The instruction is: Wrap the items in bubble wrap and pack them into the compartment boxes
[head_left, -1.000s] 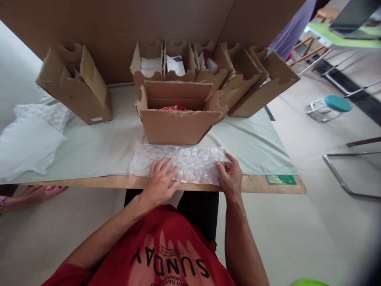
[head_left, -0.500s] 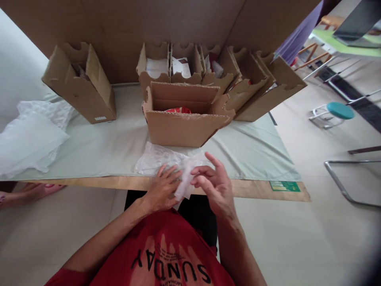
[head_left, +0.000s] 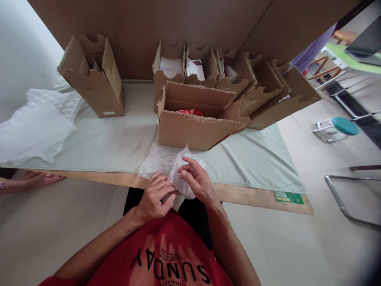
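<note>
A crinkled, translucent plastic bag point(head_left: 159, 159) lies at the table's front edge, its right part raised in a fold and hanging a little over the edge. My left hand point(head_left: 156, 196) rests at its near left side, fingers loosely stretched and slightly bent, the fingertips on the plastic. Over the folded right part hovers my right hand point(head_left: 198, 180), fingers apart and half curled; whether its lower fingers touch the plastic I cannot tell. Just behind the bag stands a cardboard box point(head_left: 193, 133) with a red packet point(head_left: 190, 112) inside.
Several narrow cardboard bins point(head_left: 171, 77) line the back, holding white and red items. Another cardboard bin point(head_left: 98, 93) stands at the left, beside a pile of clear plastic bags point(head_left: 38, 127). A teal stool point(head_left: 345, 126) is on the floor at right. Another person's foot point(head_left: 44, 180) shows lower left.
My right hand has moved left and the plastic's right part is now folded up under it. My left hand has shifted slightly left and down, its fingers less spread. The view has turned slightly.
</note>
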A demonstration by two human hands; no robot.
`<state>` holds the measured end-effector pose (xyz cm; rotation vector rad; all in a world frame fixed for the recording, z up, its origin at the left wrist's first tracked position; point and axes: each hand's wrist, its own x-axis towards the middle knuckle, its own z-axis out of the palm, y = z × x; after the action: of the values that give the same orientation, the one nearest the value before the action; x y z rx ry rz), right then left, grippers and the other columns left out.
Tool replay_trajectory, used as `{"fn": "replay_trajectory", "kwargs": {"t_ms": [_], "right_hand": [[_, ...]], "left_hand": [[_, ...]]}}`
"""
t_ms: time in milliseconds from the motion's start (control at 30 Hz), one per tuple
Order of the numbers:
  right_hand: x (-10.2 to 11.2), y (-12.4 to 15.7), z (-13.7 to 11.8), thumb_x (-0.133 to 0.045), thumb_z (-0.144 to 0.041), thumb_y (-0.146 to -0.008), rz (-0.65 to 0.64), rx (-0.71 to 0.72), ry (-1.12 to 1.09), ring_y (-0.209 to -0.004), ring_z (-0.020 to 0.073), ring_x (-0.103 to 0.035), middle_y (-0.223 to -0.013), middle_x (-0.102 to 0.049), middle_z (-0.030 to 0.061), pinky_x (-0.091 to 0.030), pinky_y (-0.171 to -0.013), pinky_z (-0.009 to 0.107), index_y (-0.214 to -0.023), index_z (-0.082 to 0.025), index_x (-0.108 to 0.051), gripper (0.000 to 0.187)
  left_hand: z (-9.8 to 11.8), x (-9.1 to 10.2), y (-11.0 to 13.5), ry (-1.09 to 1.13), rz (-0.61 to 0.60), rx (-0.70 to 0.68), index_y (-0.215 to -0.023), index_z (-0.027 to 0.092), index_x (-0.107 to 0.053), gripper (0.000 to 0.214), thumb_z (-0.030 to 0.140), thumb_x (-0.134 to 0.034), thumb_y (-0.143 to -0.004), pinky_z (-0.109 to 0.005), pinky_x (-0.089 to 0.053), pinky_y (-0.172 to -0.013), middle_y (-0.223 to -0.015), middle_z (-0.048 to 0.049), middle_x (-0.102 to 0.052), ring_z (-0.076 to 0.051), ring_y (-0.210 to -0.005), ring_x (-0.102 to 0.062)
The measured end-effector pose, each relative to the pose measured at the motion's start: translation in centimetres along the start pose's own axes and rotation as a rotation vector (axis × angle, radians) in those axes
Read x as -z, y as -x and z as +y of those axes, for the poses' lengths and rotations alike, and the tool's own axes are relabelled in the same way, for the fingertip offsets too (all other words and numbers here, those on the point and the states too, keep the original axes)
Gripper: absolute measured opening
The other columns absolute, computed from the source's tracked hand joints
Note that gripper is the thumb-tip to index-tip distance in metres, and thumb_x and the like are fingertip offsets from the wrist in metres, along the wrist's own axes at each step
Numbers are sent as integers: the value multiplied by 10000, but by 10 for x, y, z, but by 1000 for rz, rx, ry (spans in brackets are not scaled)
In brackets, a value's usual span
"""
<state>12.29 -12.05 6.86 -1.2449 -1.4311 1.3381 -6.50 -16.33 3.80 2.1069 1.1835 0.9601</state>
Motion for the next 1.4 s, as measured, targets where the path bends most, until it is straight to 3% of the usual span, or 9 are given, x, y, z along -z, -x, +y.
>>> {"fn": "replay_trajectory", "kwargs": {"t_ms": [133,267,500,633,767,900,1033,1267,1400], "right_hand": [[0,0,0,-585,-358,-923,-40,-8,29,-734,162,-661,-923,-691,35,-546,-739,334,-1324,-219,-576,424],[2,2,2,-555,-310,-938,-104,12,110,-695,146,-656,-906,-703,28,-540,-693,303,-1329,-223,-583,401],[-1,4,8,-497,-229,-965,-131,97,212,-665,130,-652,-838,-697,-6,-531,-694,281,-1396,-227,-525,432],[7,9,5,-519,-270,-969,134,182,208,-774,156,-682,-872,-714,16,-541,-761,309,-1256,-226,-611,305],[36,8,8,-598,-386,-925,456,144,304,-932,215,-691,-1020,-746,79,-547,-827,368,-1099,-213,-677,258],[51,3,17,-669,-528,-826,268,-25,429,-956,269,-687,-1166,-732,139,-549,-745,377,-1160,-184,-686,480],[43,-2,21,-643,-558,-828,157,-73,477,-992,282,-681,-1186,-732,140,-543,-810,392,-1217,-182,-676,542],[22,-7,9,-619,-550,-853,-21,-184,573,-872,265,-670,-989,-747,103,-504,-784,370,-1316,-168,-626,601],[8,-8,9,-641,-522,-849,-61,-185,599,-781,236,-639,-881,-723,70,-473,-711,329,-1343,-172,-610,606]], "left_hand": [[-2,13,7,-3,210,7,-818,230,-699,134,182,-591,-882,-419,-515,-942,-806,-48,-728,-233,-892,-676],[-10,28,4,-162,348,102,-916,201,-702,113,221,-591,-914,-389,-531,-896,-931,-78,-707,-232,-931,-662],[-6,10,-20,-308,231,85,-911,190,-706,117,294,-653,-904,-425,-519,-896,-974,-86,-696,-259,-949,-618],[-5,-5,-21,-354,198,92,-739,201,-637,181,183,-587,-912,-415,-510,-816,-848,-63,-683,-249,-868,-591],[-8,-1,-10,-364,240,97,-734,196,-631,150,180,-607,-881,-465,-518,-879,-980,-96,-690,-272,-953,-598],[-11,6,5,-384,247,89,-733,186,-626,138,166,-609,-869,-552,-488,-1023,-1208,-148,-652,-340,-1202,-565],[-16,10,14,-426,264,120,-788,170,-655,85,157,-618,-863,-614,-451,-1090,-1366,-187,-582,-388,-1337,-495],[-25,17,15,-451,288,163,-724,183,-626,123,163,-627,-845,-693,-392,-1125,-1405,-174,-574,-415,-1386,-469],[-27,19,16,-365,329,142,-735,181,-611,111,144,-604,-839,-633,-430,-1132,-1432,-176,-554,-390,-1385,-493]]}}
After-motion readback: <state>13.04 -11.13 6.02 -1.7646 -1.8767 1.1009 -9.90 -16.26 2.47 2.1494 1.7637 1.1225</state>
